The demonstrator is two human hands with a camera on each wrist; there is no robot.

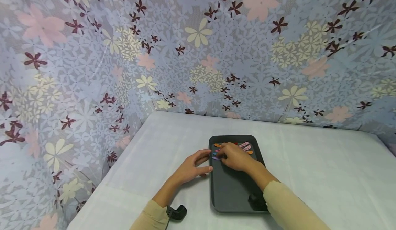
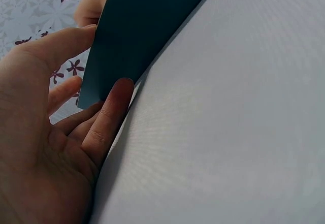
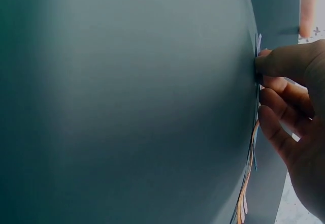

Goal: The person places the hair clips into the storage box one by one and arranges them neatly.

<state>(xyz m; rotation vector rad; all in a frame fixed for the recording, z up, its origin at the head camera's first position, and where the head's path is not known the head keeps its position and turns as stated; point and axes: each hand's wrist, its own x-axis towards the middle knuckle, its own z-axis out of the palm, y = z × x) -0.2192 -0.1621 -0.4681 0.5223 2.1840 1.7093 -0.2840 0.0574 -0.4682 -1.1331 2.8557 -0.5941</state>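
Several colourful hair clips lie in rows at the far end of a dark grey tray [image 1: 235,192]. My right hand [image 1: 236,156] reaches over them from the right. Its thumb and fingers pinch a purple hair clip [image 1: 215,158] near the tray's left wall; in the right wrist view the tip of this clip [image 3: 259,40] sticks out past the thumb. Pink clips [image 1: 244,144] and an orange clip [image 1: 249,152] show to the right of the hand; others are partly hidden under it. My left hand [image 1: 191,168] touches the tray's left side with its fingers spread and relaxed.
A white cloth [image 1: 309,175] covers the table. Patterned floral fabric [image 1: 198,51] hangs behind it and to the left. Black wrist cameras are strapped at both wrists, the right one [image 1: 256,201] above the tray's near right corner.
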